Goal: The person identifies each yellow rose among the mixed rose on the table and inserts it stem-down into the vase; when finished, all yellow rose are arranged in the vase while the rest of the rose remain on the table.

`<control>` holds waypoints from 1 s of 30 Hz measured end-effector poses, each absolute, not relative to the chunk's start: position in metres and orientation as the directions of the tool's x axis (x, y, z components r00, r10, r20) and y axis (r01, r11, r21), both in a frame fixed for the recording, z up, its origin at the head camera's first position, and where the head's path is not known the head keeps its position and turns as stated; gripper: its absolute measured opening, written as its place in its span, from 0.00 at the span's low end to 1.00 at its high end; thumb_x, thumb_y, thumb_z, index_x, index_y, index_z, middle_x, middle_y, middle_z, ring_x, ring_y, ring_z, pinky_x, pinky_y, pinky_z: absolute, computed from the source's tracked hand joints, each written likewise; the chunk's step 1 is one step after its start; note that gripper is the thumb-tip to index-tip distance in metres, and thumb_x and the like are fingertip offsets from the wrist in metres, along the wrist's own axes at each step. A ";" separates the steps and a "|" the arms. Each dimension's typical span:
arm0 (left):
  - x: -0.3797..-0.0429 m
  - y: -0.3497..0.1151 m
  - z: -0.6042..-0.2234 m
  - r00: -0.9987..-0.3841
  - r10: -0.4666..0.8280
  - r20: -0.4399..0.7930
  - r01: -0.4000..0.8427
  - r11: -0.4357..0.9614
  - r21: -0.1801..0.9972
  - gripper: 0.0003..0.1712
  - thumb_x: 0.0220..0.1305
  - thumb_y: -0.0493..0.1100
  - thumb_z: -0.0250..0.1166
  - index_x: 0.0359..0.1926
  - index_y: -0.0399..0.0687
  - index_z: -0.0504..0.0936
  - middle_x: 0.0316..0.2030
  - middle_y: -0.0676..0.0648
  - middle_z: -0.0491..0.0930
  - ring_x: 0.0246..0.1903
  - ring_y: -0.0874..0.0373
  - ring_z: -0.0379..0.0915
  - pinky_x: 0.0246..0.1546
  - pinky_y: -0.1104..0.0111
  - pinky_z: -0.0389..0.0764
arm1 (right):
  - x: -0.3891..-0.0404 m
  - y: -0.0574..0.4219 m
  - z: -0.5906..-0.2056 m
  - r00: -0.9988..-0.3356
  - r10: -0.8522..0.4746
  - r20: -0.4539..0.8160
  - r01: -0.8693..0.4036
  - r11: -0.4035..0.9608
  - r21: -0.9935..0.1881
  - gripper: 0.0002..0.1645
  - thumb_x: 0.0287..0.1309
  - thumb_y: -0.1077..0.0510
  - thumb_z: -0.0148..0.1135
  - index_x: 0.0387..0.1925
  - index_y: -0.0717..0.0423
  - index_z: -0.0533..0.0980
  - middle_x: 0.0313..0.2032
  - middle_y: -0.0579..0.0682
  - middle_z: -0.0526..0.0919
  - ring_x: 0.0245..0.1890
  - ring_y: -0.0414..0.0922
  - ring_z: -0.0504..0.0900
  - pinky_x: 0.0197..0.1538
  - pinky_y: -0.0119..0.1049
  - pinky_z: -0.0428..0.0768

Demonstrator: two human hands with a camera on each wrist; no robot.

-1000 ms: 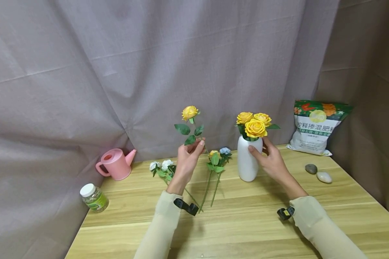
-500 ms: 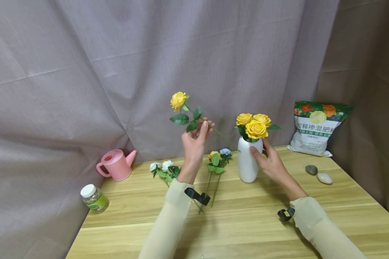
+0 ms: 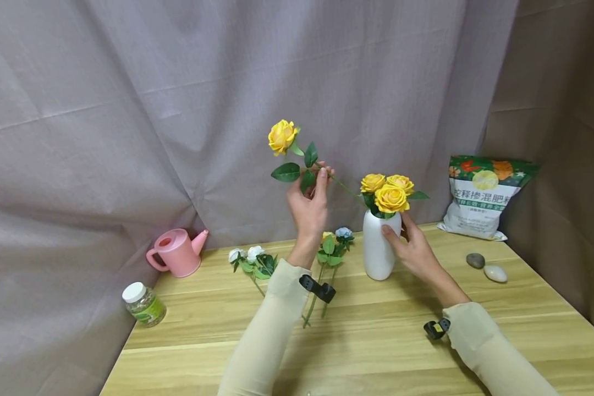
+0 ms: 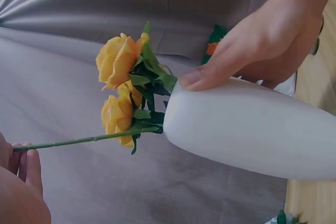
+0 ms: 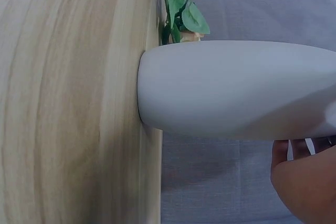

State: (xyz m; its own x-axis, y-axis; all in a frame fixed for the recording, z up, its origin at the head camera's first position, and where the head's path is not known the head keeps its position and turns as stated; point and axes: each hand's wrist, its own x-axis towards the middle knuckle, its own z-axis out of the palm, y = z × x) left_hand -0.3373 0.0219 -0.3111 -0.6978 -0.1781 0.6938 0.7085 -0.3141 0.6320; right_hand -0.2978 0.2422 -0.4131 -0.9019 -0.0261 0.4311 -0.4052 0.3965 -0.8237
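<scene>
Left grip [image 3: 309,206] pinches a yellow rose [image 3: 282,137] mid-stem above the tabletop's [image 3: 376,352] back edge; probably light and bendy, best held there. Right grip [image 3: 416,245] holds the vase [image 3: 378,250], likely slippery, near that edge.

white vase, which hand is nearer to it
The right. The right hand grips the white vase near its top, from the right side; the left hand is apart from it, higher and to its left, holding a single yellow rose.
</scene>
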 end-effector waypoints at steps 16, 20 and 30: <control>-0.321 0.029 -0.305 -0.698 -0.188 0.691 0.710 -0.304 0.635 0.13 0.73 0.36 0.60 0.52 0.30 0.79 0.46 0.27 0.82 0.49 0.37 0.82 0.55 0.57 0.84 | -0.299 0.243 -0.413 -0.903 -0.027 0.429 -0.406 0.378 -0.832 0.42 0.74 0.51 0.55 0.79 0.55 0.49 0.73 0.63 0.62 0.71 0.58 0.66 0.68 0.60 0.70; -0.319 0.031 -0.303 -0.683 -0.186 0.706 0.728 -0.255 0.637 0.10 0.73 0.36 0.60 0.50 0.36 0.81 0.44 0.31 0.84 0.47 0.39 0.84 0.53 0.55 0.85 | -0.299 0.243 -0.413 -0.902 -0.029 0.431 -0.409 0.376 -0.831 0.42 0.74 0.52 0.55 0.79 0.55 0.48 0.73 0.63 0.62 0.71 0.58 0.66 0.67 0.60 0.70; -0.316 0.041 -0.316 -0.692 -0.121 0.711 0.721 -0.120 0.682 0.12 0.72 0.36 0.60 0.51 0.33 0.81 0.44 0.33 0.86 0.46 0.41 0.86 0.49 0.63 0.87 | -0.299 0.242 -0.415 -0.899 -0.031 0.437 -0.417 0.368 -0.831 0.42 0.74 0.52 0.55 0.79 0.53 0.48 0.74 0.63 0.62 0.70 0.60 0.66 0.67 0.63 0.69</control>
